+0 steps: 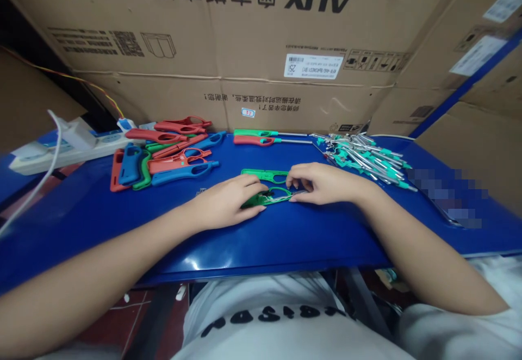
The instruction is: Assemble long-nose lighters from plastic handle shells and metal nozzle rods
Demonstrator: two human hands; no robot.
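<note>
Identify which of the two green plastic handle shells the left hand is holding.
The front green plastic handle shell: its left end is in the left hand. The other shell lies behind it, toward the brown printed cardboard.

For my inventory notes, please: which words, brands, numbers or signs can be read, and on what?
"AUX", upside down, on the cardboard.
"奥克斯空调", upside down, beside it.
"师傅您辛苦了!请在搬运时对我温柔些,谢谢您!", upside down, lower down.
White labels, other small print, QR code: too small.
Small sticker: too blurred.
Shirt: black letters, too distorted.
Nearer green casing: none seen.
</note>
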